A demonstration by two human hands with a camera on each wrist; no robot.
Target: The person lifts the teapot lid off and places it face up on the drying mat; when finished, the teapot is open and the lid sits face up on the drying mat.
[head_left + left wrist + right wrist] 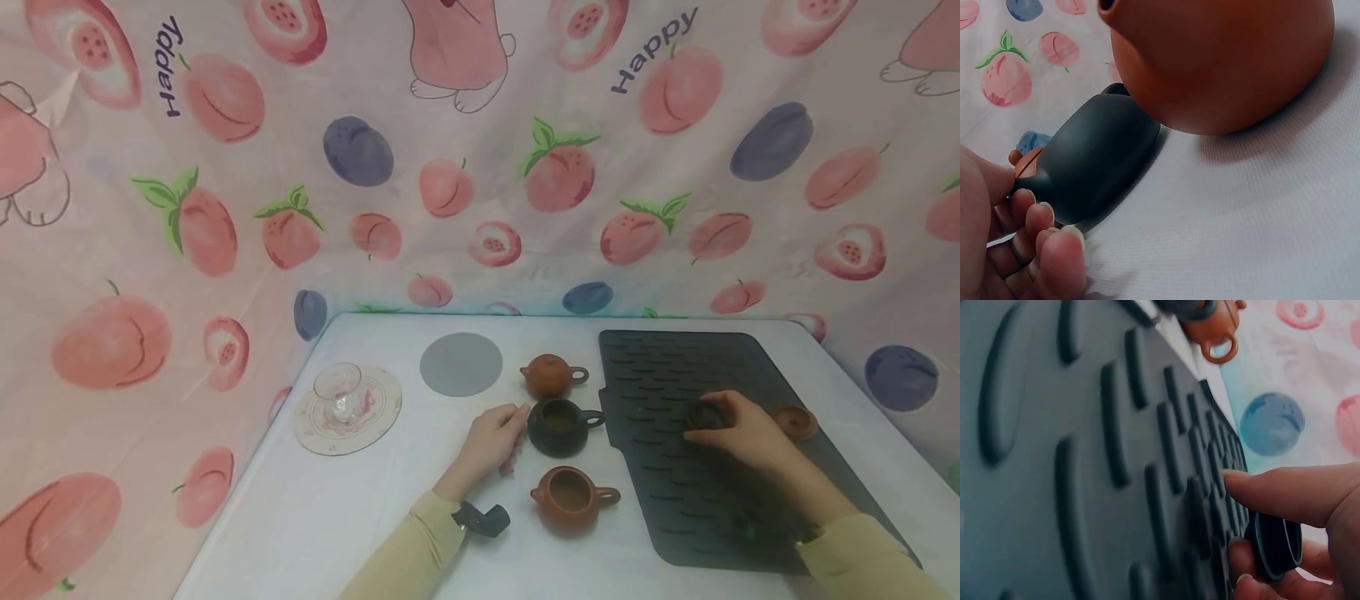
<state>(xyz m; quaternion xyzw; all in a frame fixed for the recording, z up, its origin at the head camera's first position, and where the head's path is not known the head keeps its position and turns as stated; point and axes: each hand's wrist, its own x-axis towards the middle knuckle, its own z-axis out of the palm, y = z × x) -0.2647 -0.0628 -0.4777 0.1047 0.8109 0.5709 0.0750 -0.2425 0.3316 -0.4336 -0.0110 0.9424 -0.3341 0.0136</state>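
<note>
Black clay, by the look, for the small lid [706, 416]: clamped between thumb and fingers of the right hand [750, 429], hollow side up, over the ribbed black mat [708, 529]; hard to tell whether touching it. Likely light, stiff and brittle, perhaps slippery along the smooth side; best held by the outer rim, thumb opposite fingers, without squeezing the inner ring. At nine o'clock from there, on the white table [262, 533], the lidless black teapot [551, 440], with its spout [1027, 182] pinched in the left hand [491, 442]. Probably heavier than the lid and easily chipped at the spout; safer to steady by the round body. Near it at twelve o'clock, a lidded brown teapot [547, 379]; at six, a lidless reddish teapot [566, 522]. At three o'clock from the black lid, a brown lid [797, 423]. At ten from the black teapot, a grey disc [461, 365].
</note>
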